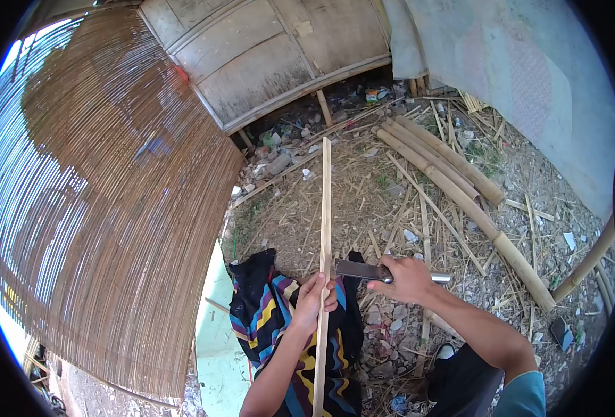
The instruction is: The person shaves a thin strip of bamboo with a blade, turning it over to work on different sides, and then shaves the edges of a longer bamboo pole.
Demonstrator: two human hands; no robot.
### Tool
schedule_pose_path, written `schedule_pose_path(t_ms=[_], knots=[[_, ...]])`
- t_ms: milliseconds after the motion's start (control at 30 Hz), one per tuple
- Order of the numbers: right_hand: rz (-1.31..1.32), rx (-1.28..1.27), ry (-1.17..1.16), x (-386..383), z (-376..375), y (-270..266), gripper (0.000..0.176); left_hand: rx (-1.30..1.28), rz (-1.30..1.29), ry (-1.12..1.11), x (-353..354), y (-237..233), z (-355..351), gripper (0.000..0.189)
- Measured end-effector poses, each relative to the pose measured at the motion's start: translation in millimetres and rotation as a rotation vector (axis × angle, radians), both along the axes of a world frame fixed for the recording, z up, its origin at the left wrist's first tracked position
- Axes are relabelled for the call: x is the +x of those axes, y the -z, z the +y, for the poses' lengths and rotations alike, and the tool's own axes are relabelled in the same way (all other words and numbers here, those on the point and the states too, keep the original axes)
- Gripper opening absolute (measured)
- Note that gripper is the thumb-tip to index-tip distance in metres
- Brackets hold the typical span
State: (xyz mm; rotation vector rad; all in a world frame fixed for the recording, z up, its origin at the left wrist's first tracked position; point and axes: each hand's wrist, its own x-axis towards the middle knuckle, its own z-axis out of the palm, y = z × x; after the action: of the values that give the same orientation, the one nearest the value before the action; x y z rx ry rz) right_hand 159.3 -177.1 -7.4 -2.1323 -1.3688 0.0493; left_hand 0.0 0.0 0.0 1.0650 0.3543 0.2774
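A long, pale bamboo strip (327, 201) stands almost straight up the middle of the view. Wrapped round its lower part is my left hand (313, 303), fingers closed. My right hand (406, 279) grips a machete (357, 270) with a broad, dark blade and a shiny metal handle end. The blade points left, its tip close to the strip just above my left hand. Below the strip, a black cloth with colourful zigzag stripes (266, 306) lies over my lap.
Thick bamboo poles (453, 167) lie on the littered ground to the right. A slatted bamboo screen (113, 208) hangs on the left, beside a pale green board (217, 354). Wooden panels (245, 55) and a whitish sheet (509, 83) close off the back. Bamboo scraps and rubble cover the ground.
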Motion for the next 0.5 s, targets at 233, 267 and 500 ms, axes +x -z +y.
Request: schedule_pose_path(t_ms=[233,267,500], knots=[[0.113,0.084,0.103,-1,4,1,0.065,-0.146,0.016,0.058,4,-9,-29,0.041],[0.1,0.079,0.111,-2,5,1,0.059,-0.138,0.018,0.061,3,-12,-28,0.042],[0.088,0.067,0.102,2,3,5,0.061,0.017,0.048,0.039,2,-14,-26,0.042]])
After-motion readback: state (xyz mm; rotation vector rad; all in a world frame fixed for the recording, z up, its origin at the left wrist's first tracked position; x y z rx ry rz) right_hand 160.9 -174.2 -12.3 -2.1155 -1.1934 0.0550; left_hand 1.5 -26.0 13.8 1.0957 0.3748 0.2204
